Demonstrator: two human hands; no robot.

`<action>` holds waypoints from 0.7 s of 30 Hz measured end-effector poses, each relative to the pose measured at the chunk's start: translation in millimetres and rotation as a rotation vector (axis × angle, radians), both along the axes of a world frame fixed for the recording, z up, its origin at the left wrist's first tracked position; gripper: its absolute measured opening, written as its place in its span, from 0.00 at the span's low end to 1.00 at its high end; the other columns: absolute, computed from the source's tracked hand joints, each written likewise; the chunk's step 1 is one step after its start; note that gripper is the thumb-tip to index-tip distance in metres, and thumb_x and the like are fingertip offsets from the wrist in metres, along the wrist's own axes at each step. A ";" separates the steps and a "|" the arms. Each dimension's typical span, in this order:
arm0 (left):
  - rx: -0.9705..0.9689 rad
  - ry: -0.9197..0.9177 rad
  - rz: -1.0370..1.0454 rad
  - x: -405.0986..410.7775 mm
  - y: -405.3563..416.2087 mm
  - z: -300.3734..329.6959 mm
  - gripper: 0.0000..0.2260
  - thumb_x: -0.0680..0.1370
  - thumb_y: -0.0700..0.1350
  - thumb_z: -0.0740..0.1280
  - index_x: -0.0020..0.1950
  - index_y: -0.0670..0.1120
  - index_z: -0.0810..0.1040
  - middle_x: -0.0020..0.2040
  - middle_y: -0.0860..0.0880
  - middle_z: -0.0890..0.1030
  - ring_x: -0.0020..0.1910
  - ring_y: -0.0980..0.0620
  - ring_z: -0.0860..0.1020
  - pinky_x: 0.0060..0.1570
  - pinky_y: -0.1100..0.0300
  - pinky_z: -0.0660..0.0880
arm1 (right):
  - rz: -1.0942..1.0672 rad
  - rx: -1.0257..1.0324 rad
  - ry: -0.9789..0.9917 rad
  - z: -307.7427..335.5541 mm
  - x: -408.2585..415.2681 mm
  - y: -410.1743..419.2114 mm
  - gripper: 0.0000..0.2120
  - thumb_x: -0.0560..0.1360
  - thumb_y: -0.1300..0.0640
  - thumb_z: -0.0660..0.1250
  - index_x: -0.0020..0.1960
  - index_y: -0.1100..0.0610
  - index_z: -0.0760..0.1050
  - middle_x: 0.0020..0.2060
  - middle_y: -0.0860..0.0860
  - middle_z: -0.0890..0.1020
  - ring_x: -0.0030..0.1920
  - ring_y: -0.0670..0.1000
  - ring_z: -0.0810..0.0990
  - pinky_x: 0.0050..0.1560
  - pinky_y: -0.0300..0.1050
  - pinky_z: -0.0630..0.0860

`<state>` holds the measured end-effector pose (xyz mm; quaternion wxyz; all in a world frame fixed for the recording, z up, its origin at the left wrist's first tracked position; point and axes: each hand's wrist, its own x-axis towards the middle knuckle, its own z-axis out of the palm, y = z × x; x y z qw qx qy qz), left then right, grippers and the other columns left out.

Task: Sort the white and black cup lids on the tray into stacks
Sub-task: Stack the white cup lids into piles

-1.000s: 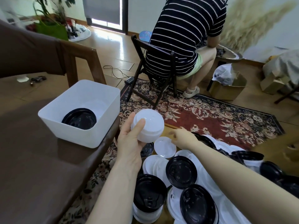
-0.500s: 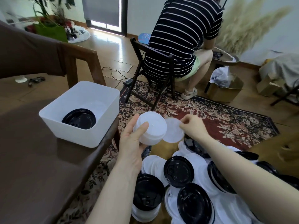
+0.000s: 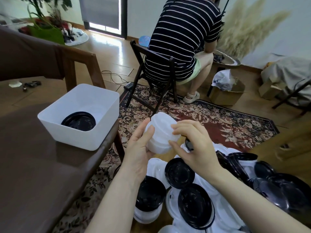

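Our left hand (image 3: 140, 149) and right hand (image 3: 190, 145) both grip the white lid stack (image 3: 160, 132) (our fingers hide its sides); black lids (image 3: 179, 172) lie below.

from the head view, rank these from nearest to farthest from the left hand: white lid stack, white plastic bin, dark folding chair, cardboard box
From the left hand:
1. Stack of white plastic cup lids, gripped in that hand.
2. White rectangular plastic bin, to its left on the brown surface.
3. Dark wooden folding chair, ahead on the patterned rug.
4. Brown cardboard box, far right on the floor.
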<state>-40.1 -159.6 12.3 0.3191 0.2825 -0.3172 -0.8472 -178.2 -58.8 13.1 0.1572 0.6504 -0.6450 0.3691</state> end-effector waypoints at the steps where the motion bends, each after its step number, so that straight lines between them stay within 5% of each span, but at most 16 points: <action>1: -0.005 0.011 -0.013 1.5 0.1 0.2 0.17 0.79 0.46 0.67 0.68 0.52 0.77 0.62 0.47 0.83 0.52 0.51 0.84 0.42 0.57 0.83 | 0.013 0.012 -0.069 -0.8 0.1 1.5 0.11 0.74 0.56 0.72 0.54 0.59 0.77 0.54 0.47 0.79 0.58 0.53 0.77 0.52 0.58 0.75; 6: -0.057 0.026 -0.075 7.2 1.5 1.7 0.24 0.74 0.47 0.69 0.70 0.51 0.76 0.61 0.48 0.84 0.52 0.51 0.84 0.49 0.53 0.83 | 0.063 0.071 -0.269 9.5 2.0 -0.8 0.12 0.74 0.49 0.70 0.53 0.55 0.79 0.59 0.48 0.76 0.68 0.53 0.69 0.68 0.53 0.66; 9: -0.080 0.016 -0.100 8.4 3.3 2.6 0.22 0.73 0.47 0.69 0.68 0.51 0.77 0.61 0.48 0.84 0.53 0.50 0.84 0.57 0.48 0.80 | 0.117 0.277 -0.611 15.5 5.5 -3.3 0.11 0.70 0.45 0.72 0.48 0.48 0.76 0.71 0.45 0.67 0.76 0.44 0.57 0.74 0.48 0.59; 11: -0.078 0.007 -0.103 8.8 4.2 2.7 0.20 0.73 0.47 0.69 0.65 0.53 0.78 0.60 0.48 0.84 0.56 0.49 0.83 0.61 0.45 0.78 | 0.135 0.374 -0.749 19.4 6.4 -3.8 0.12 0.68 0.46 0.74 0.46 0.47 0.74 0.71 0.41 0.67 0.74 0.41 0.60 0.72 0.54 0.64; 15: -0.070 0.009 -0.110 8.4 6.2 2.2 0.21 0.72 0.50 0.70 0.65 0.53 0.78 0.61 0.48 0.83 0.62 0.46 0.81 0.64 0.43 0.76 | 0.038 0.355 -0.667 21.1 10.5 -8.3 0.17 0.65 0.45 0.77 0.45 0.47 0.71 0.61 0.44 0.73 0.65 0.39 0.69 0.64 0.43 0.67; 21: -0.090 -0.005 -0.076 7.1 8.0 3.0 0.23 0.67 0.48 0.74 0.63 0.54 0.80 0.60 0.47 0.84 0.52 0.50 0.84 0.45 0.58 0.82 | -0.135 0.290 -0.574 17.6 29.3 -12.7 0.30 0.61 0.34 0.72 0.51 0.52 0.67 0.49 0.42 0.68 0.53 0.38 0.69 0.48 0.31 0.68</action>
